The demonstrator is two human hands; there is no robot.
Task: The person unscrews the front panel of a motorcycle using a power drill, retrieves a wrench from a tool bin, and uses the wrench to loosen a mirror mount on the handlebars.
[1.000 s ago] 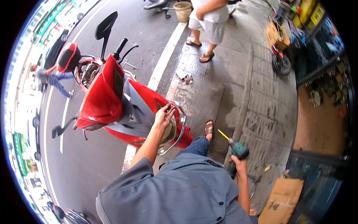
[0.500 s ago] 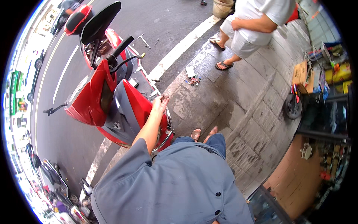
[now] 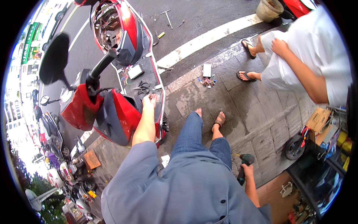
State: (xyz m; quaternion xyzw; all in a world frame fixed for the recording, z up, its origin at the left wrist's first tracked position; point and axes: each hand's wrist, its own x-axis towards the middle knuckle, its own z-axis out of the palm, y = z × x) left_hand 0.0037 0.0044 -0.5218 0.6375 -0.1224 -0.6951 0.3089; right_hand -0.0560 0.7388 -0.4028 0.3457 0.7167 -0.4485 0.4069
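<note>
At my left stands a red and grey electric scooter [image 3: 118, 112] with its seat part opened up. My left hand [image 3: 150, 100] is over the edge of its footboard [image 3: 152, 74], the fingers curled together; whatever they hold is too small to make out. Close by on the footboard lie black-handled scissors [image 3: 143, 87] and a silver box with coloured wires [image 3: 135, 71]. Low at my right side, my right hand [image 3: 247, 171] grips a dark green cordless drill [image 3: 246, 159], its bit pointing left.
Another silver box [image 3: 207, 70] with loose wires lies on the wet pavement. A person in white [image 3: 298, 63] stands at the right, near a bucket [image 3: 269, 10]. A T-shaped wrench [image 3: 167, 19] lies on the road. Parked scooters [image 3: 71, 171] line the lower left.
The view has shifted, showing more of the footboard, with scissors and wired box. My right hand with the drill has come into view. One of my feet has stepped apart from the other.
</note>
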